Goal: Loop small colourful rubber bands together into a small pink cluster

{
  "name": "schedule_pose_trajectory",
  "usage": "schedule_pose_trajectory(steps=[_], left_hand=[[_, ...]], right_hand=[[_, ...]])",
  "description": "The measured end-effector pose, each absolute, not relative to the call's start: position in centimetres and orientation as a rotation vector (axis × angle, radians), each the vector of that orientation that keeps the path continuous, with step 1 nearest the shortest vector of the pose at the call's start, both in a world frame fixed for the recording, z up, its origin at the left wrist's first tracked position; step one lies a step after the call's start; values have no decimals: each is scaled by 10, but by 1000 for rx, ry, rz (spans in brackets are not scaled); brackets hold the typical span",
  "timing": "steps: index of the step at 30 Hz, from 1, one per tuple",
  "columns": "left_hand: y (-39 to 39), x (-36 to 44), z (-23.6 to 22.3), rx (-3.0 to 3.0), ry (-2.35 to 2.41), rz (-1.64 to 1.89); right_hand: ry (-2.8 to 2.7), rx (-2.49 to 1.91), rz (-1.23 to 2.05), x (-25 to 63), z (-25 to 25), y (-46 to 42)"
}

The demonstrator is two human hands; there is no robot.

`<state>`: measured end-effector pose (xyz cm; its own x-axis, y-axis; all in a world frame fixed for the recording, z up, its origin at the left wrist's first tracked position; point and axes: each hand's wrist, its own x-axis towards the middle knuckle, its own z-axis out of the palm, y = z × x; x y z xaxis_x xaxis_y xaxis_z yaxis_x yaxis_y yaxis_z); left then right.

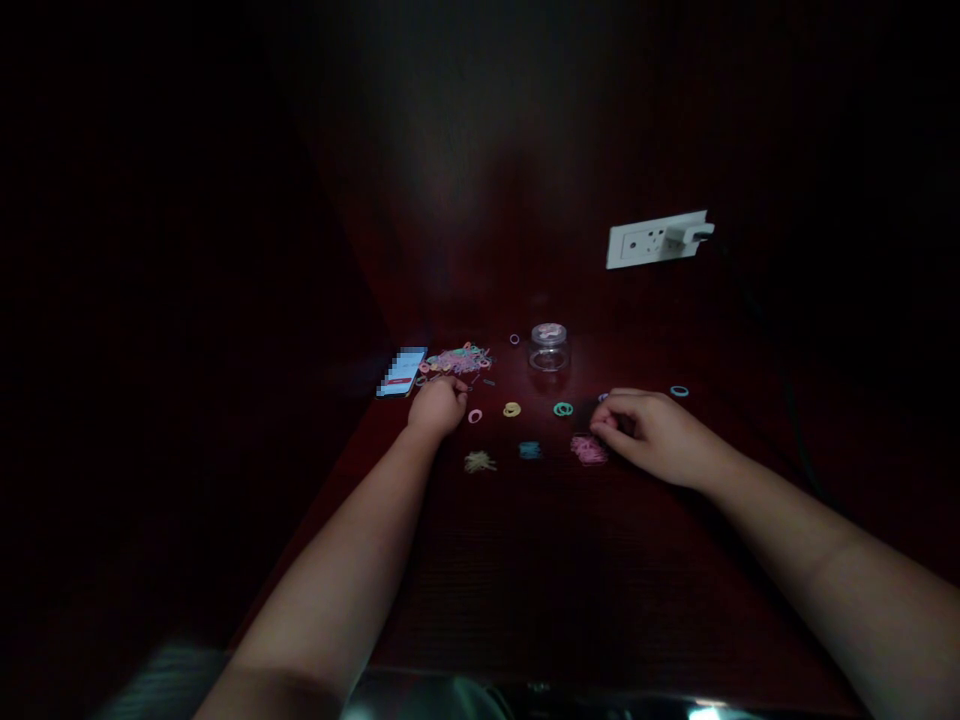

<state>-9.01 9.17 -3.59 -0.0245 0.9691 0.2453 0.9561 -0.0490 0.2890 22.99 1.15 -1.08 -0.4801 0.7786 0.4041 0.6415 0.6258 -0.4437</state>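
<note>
1. The yellow pile (480,461), blue pile (529,450) and pink pile (587,451) sit apart, maybe so colors don't mix.
2. The right hand (660,437) curls by the pink pile; can't tell if it's pinching anything.
3. The left hand (437,408) bends near the mixed heap (463,358); can't tell its pinch either.
4. The clear jar (550,350) stands behind.

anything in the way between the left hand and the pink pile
Only low things: the pink ring and yellow rings lie roughly along the path from the left hand to the pink pile. They look flat, so passing above them seems possible. The right hand is already beside the pile; contact is unclear.
</note>
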Motion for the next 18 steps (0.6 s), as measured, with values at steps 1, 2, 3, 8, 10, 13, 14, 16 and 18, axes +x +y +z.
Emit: schedule_pose_trajectory(steps=[1, 2, 3, 8, 10, 13, 14, 16, 18], left_hand=[[91, -90, -36, 2161, 2153, 607], [91, -91, -36, 2154, 2159, 616], [91, -91, -36, 2146, 2164, 624], [91, -91, -36, 2116, 2179, 642], [91, -91, -37, 2104, 2185, 642], [92, -91, -37, 2094, 2188, 633], [92, -91, -38, 2095, 2188, 627], [94, -92, -38, 2093, 2190, 612], [95, -94, -38, 2086, 2192, 593]], right_hand=[[-2268, -1102, 310, 230, -11, 11], [-2267, -1096, 308, 230, -11, 11], [-2266, -1091, 307, 230, -11, 11], [-2273, -1090, 304, 230, -11, 12], [-2269, -1097, 298, 230, -11, 12], [-2257, -1108, 304, 230, -10, 12], [-2255, -1106, 308, 230, -10, 12], [-2253, -1099, 313, 229, -10, 11], [-2250, -1093, 310, 229, -10, 11]])
